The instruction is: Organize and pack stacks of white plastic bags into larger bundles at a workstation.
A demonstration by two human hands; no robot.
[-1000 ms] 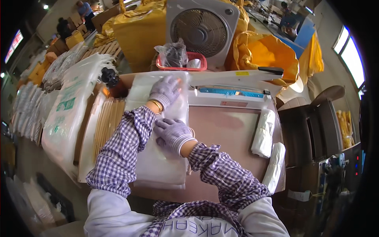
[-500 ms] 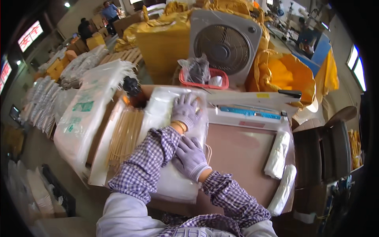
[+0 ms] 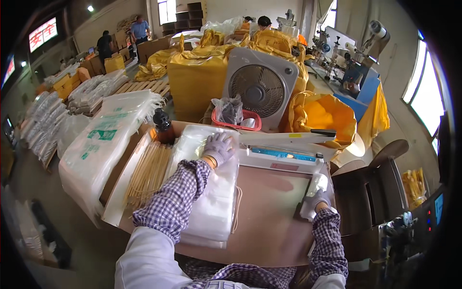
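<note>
My left hand (image 3: pixel 219 148), in a grey-lilac glove, lies flat with fingers stretched on the upper part of a stack of clear plastic bags (image 3: pixel 204 212). At the table's right side my right hand (image 3: pixel 317 198), gloved alike, has its fingers bent round a whitish plastic-wrapped packet (image 3: pixel 318 182). My palm and sleeve cover part of that packet and nearly all of what lies below it. Thin beige strands (image 3: pixel 148 168) lie left of the bags. A looped beige cord (image 3: pixel 237 212) sticks out along the stack's right edge.
Behind the brown tabletop (image 3: pixel 269 192) stand a long white bag sealer (image 3: pixel 284 156), a red basket (image 3: pixel 257 116) and a grey box fan (image 3: pixel 257 86). A dark bottle (image 3: pixel 162 127) is at the back left, near large plastic sacks (image 3: pixel 101 130). Yellow sacks (image 3: pixel 322 115) fill the background.
My right hand has left the bag stack and moved right onto the wrapped packet. My left hand stays on the bags. The view has tilted up, showing more of the room.
</note>
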